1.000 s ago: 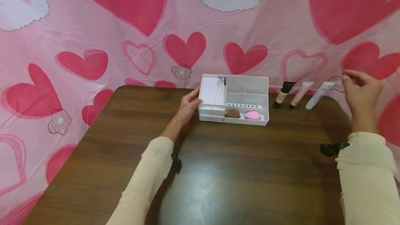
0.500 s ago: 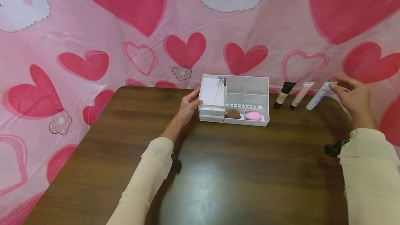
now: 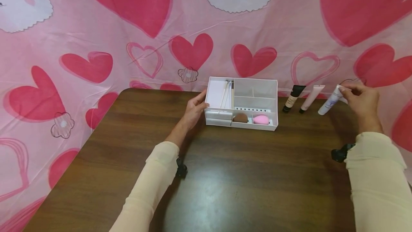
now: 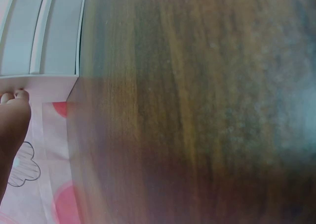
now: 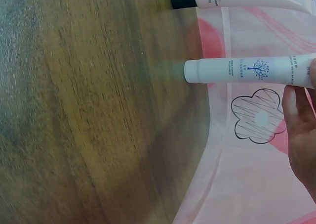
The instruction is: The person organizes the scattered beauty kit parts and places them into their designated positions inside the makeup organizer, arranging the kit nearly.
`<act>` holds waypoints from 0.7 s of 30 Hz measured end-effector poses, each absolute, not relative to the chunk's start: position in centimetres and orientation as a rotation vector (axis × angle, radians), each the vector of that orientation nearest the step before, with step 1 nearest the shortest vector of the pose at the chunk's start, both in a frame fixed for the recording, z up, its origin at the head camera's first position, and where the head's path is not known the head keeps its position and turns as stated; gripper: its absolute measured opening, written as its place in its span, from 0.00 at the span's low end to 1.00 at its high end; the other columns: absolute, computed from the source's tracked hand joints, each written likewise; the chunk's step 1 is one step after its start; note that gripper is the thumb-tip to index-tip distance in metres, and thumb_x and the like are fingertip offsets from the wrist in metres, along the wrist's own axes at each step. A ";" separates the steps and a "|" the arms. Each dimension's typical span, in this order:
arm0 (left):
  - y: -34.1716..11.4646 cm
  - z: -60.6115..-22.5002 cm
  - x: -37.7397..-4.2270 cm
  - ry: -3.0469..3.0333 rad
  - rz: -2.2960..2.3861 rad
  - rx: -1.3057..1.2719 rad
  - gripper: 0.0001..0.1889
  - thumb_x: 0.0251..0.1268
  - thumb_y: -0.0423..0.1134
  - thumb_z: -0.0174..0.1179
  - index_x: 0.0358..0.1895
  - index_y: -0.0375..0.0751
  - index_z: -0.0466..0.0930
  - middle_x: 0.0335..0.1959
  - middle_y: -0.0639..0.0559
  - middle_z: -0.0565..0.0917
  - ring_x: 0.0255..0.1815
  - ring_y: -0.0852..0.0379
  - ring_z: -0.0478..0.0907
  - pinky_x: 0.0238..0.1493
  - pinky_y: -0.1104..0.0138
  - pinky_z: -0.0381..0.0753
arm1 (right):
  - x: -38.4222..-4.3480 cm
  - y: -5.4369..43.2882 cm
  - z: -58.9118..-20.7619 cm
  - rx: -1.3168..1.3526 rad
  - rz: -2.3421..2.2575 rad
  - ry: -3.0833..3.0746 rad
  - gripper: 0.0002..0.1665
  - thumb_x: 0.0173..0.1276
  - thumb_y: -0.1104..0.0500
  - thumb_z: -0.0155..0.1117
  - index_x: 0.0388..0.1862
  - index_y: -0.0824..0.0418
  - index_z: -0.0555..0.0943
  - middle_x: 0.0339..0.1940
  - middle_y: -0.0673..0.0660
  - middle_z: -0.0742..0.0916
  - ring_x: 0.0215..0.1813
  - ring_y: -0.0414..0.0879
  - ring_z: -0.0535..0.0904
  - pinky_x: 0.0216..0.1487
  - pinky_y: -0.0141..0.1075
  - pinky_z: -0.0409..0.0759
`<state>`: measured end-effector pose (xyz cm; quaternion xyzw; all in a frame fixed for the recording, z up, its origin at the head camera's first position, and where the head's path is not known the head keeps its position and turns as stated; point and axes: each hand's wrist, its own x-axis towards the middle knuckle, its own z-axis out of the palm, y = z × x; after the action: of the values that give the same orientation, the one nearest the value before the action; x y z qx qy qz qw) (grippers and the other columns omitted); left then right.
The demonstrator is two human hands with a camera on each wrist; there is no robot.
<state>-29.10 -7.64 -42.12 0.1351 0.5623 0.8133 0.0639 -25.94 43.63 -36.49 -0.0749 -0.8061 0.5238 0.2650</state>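
A white makeup organizer (image 3: pixel 255 104) with several compartments stands at the back of the table. My left hand (image 3: pixel 195 108) rests against its left side wall, with fingertips touching it in the left wrist view. Inside are slim brushes (image 3: pixel 226 94), a brown makeup sponge (image 3: pixel 240 118) and a pink makeup sponge (image 3: pixel 261 119). At the back right, my right hand (image 3: pixel 363 103) pinches the upper end of a white cosmetic tube (image 3: pixel 329 102), which stands on its cap, tilted in the head view. The right wrist view shows the tube's blue tree print (image 5: pixel 257 69) and the fingers at its crimped end.
Between organizer and white tube stand a beige foundation tube with a black top (image 3: pixel 292 99) and a pale pink tube with a black cap (image 3: pixel 311 99). A pink heart-printed cloth (image 3: pixel 222 28) hangs right behind the brown wooden table (image 3: pixel 244 174).
My right hand has moved left and down from beside the white tube and taken hold of its top. The tube has shifted slightly. My left hand stays at the organizer.
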 end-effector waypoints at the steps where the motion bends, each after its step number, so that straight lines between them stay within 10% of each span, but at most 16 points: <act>1: -7.6 -42.1 -29.1 1.701 2.453 0.412 0.37 0.63 0.19 0.44 0.78 0.25 0.50 0.83 0.35 0.54 0.74 0.49 0.60 0.58 0.81 0.74 | -25.9 43.5 -36.4 -0.201 1.479 -2.141 0.25 0.68 0.66 0.67 0.26 0.32 0.85 0.22 0.24 0.84 0.25 0.19 0.77 0.31 0.11 0.74; 21: -7.6 -42.3 -29.2 1.693 2.460 0.432 0.37 0.62 0.18 0.44 0.78 0.24 0.50 0.82 0.34 0.53 0.76 0.47 0.57 0.59 0.82 0.73 | -25.1 41.7 -35.7 -0.270 2.035 -1.640 0.18 0.62 0.76 0.66 0.24 0.56 0.92 0.19 0.44 0.89 0.23 0.31 0.84 0.27 0.20 0.81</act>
<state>-29.21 -7.62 -42.25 0.1430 0.5601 0.8136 0.0622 -25.12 41.66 -35.70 -0.0994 -0.6035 0.7492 0.2541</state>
